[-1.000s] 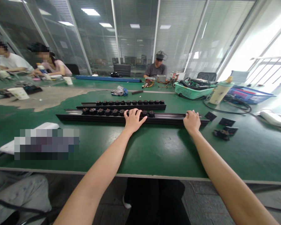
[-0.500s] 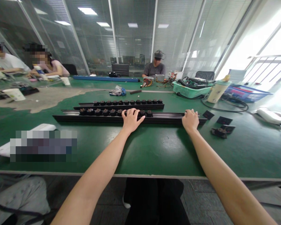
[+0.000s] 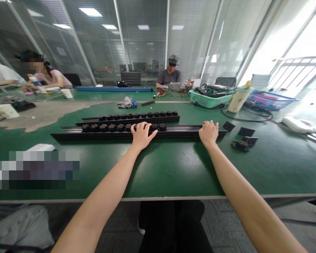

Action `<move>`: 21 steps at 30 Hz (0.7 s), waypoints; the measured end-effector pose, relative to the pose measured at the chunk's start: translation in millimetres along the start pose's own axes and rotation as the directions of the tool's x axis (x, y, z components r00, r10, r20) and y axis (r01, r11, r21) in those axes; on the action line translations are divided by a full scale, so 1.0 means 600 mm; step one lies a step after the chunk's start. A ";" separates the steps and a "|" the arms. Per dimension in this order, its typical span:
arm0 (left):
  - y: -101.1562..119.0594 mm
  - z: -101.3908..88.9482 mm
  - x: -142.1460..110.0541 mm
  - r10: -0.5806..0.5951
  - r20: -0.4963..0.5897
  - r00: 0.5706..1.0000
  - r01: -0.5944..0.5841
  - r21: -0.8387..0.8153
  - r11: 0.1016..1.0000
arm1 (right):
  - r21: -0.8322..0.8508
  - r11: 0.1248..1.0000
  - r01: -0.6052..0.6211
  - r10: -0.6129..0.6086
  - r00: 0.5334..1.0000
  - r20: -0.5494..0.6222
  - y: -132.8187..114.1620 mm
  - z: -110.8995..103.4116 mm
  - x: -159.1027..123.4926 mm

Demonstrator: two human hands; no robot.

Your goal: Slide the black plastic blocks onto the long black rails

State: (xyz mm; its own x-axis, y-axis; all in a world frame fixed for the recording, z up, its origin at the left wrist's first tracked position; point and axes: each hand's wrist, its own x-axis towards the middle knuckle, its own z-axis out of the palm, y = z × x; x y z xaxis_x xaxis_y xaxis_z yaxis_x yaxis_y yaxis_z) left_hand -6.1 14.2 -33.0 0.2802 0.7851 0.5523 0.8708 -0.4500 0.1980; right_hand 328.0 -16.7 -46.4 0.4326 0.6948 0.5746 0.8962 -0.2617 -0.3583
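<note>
A long black rail [image 3: 113,136] lies crosswise on the green table, with a row of small black round-topped parts [image 3: 112,127] set in its channel. My left hand [image 3: 141,136] rests over the right part of that row, fingers spread and thumb pointing right; the parts beneath it are hidden. Near the rail's right end, my right hand [image 3: 209,134] is curled over the channel, closed on the rail with its fingertips out of sight. Behind lies a second black rail [image 3: 137,121] holding a similar row. Several loose flat black pieces [image 3: 246,131] lie right of my right hand.
Farther back are a crumpled cloth glove [image 3: 127,102], a green basket [image 3: 208,100] of cables, a tumbler [image 3: 239,100] and a blue basket [image 3: 274,101]. A white device [image 3: 297,124] sits at right. Co-workers sit across and at left. The table's front edge [image 3: 163,199] is near me.
The whole view has shifted, so everything appears slightly farther left. Both hands keep their places on the front rail, and their grips look the same.
</note>
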 end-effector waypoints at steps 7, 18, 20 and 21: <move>-0.003 0.002 0.001 0.010 -0.009 1.000 -0.010 0.002 1.000 | -0.032 0.999 -0.017 0.018 1.000 0.023 0.005 -0.003 0.007; -0.001 -0.001 0.001 0.005 0.002 1.000 -0.005 -0.004 1.000 | -0.038 0.999 -0.031 0.033 0.999 0.043 0.003 -0.011 0.007; -0.001 -0.001 0.001 0.007 -0.001 1.000 -0.007 -0.004 1.000 | -0.023 0.999 -0.032 0.033 0.999 0.039 0.003 -0.012 0.006; -0.001 -0.001 0.001 0.007 -0.003 1.000 -0.007 -0.005 1.000 | -0.014 0.999 -0.033 0.034 0.999 0.033 0.003 -0.013 0.006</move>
State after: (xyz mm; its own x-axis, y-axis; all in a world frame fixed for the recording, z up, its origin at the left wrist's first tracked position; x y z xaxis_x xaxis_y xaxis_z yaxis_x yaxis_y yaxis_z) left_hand -6.9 14.7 -32.2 0.2851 0.7808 0.5559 0.8669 -0.4574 0.1979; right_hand 331.8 -20.0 -39.5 0.4591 0.7074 0.5374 0.8826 -0.2941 -0.3669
